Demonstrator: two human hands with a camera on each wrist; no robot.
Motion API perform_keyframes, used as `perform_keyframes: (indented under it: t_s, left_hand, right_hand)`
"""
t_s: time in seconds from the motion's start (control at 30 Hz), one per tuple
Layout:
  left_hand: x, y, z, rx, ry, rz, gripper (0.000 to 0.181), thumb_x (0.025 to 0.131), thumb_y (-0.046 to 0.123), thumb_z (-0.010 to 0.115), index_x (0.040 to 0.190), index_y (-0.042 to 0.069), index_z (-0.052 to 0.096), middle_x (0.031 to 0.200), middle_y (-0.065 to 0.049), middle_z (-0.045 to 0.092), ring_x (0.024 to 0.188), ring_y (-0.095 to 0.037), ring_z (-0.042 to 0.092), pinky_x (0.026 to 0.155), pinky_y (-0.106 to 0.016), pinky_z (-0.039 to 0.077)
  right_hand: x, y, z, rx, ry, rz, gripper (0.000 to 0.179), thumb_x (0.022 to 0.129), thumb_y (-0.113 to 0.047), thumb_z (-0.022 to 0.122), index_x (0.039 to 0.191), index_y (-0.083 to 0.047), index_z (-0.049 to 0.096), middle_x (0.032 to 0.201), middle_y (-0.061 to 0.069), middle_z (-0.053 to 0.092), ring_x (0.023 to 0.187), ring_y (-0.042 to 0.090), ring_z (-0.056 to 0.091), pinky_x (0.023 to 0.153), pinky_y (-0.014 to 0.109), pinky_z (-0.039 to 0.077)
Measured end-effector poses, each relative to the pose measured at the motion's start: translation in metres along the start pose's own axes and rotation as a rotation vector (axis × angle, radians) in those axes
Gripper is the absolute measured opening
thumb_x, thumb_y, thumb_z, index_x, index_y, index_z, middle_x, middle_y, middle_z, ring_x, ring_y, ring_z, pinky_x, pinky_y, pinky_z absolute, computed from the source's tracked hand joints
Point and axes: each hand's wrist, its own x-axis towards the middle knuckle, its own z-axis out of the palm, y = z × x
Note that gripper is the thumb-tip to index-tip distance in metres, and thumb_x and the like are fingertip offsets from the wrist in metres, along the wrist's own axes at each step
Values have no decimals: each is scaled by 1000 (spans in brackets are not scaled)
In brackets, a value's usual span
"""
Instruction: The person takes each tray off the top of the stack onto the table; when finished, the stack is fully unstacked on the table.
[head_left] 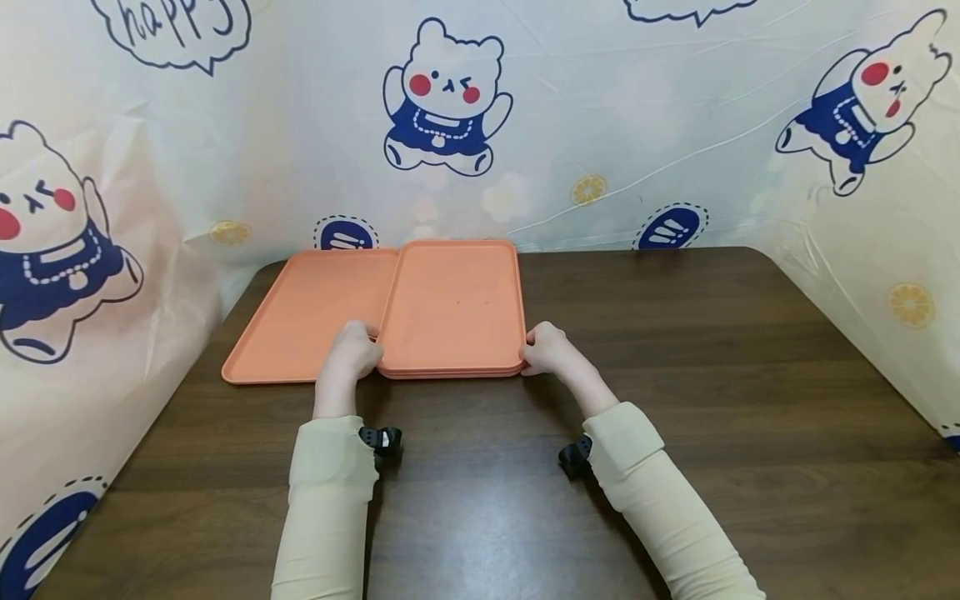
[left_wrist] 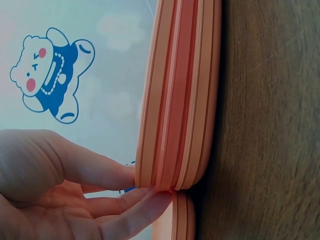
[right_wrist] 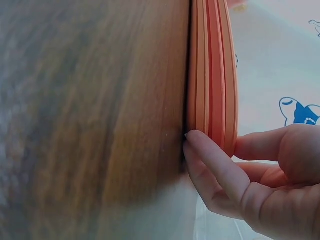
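A stack of orange rectangular trays (head_left: 457,308) lies on the dark wooden table, and a single orange tray (head_left: 315,308) lies flat beside it on the left. My left hand (head_left: 356,348) pinches the stack's left edge, near its front corner. In the left wrist view, the thumb (left_wrist: 120,175) meets the top rim and the fingertips (left_wrist: 162,196) reach under the upper layers, close to the single tray's edge. At the opposite edge my right hand (head_left: 551,348) pinches the stack; in the right wrist view its fingertips (right_wrist: 197,140) are low, by the tabletop, with the thumb on the top rim.
The wooden table (head_left: 712,375) extends to the right and in front of the trays. Behind it hangs a pale curtain (head_left: 570,117) printed with cartoon bears. A dark wrist camera (head_left: 382,440) sits on the left sleeve, another dark camera (head_left: 575,457) on the right.
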Motion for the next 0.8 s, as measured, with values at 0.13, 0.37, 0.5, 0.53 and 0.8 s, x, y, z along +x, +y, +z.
perform_keyframes:
  t_s: [0.13, 0.37, 0.5, 0.53, 0.8]
  left_hand:
    - [-1, 0, 0, 1, 2, 7, 54, 87, -3, 39, 140, -9, 35, 140, -29, 40, 112, -34, 44, 85, -37, 42]
    - [2, -1, 0, -33, 6, -8, 55, 87, -3, 37, 142, -6, 34, 145, -27, 34, 113, -35, 42, 64, -29, 40]
    - [4, -3, 1, -66, 9, -15, 57, 85, -5, 36, 142, -6, 34, 146, -26, 34, 106, -33, 44, 51, -25, 34]
    - [4, -3, 1, -72, 10, -16, 58, 84, -5, 35, 142, -6, 34, 145, -26, 35, 98, -31, 47, 49, -24, 33]
    - [3, -4, -2, -114, 10, -30, 57, 85, -3, 36, 142, -3, 36, 144, -24, 38, 65, -17, 46, 45, -23, 32]
  right_hand:
    - [1, 0, 0, 19, -2, 18, 18, 82, 4, 46, 74, 7, 61, 71, 7, 56, 75, 25, 71, 61, 25, 56]
    - [2, -2, 0, -47, -1, 20, 25, 83, 3, 45, 58, -3, 48, 68, 6, 55, 76, 25, 71, 62, 26, 56]
    - [1, -4, 0, -124, 6, 5, 34, 84, 3, 44, 53, -9, 38, 66, 7, 56, 74, 24, 71, 62, 27, 56]
    - [0, -4, 1, -136, 10, 2, 35, 84, 3, 44, 53, -10, 37, 65, 7, 55, 74, 24, 71, 62, 27, 56]
    - [-2, -7, 2, -231, 59, -28, 36, 84, 1, 43, 51, -12, 35, 57, 6, 55, 67, 21, 71, 57, 24, 54]
